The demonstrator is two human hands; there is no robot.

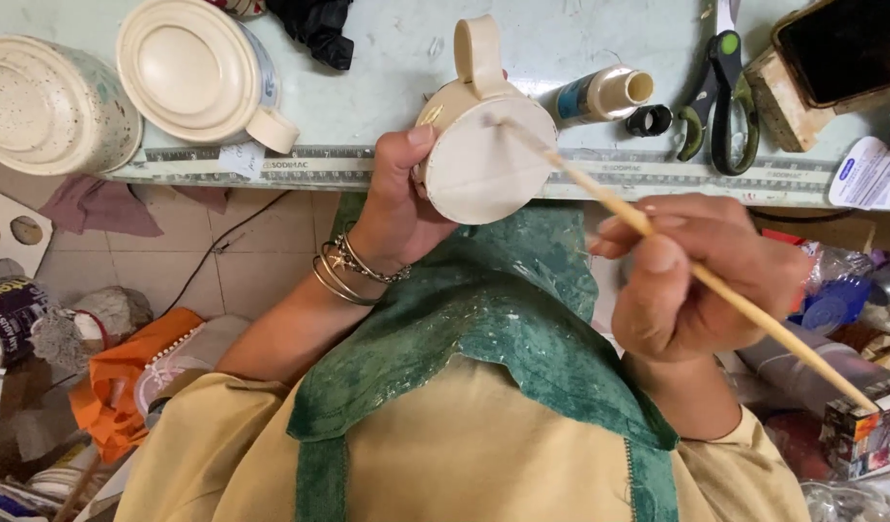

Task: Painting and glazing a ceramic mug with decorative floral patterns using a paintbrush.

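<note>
My left hand [398, 198] grips a small cream ceramic mug [479, 159] turned so its flat bottom faces me, its handle pointing up. Several metal bangles circle that wrist. My right hand [691, 275] pinches a long thin wooden brush handle [754, 309], and the brush tip touches the upper part of the mug's bottom. Both hands hover over my lap, just in front of the table edge, above a green apron and yellow garment.
On the pale table [387, 87] lie two upturned cream mugs [189, 68] [48, 101], an open paint bottle [604, 94] with its black cap, green-handled scissors [720, 97], a phone on a wooden block [836, 53] and a ruler along the edge. Clutter covers the floor both sides.
</note>
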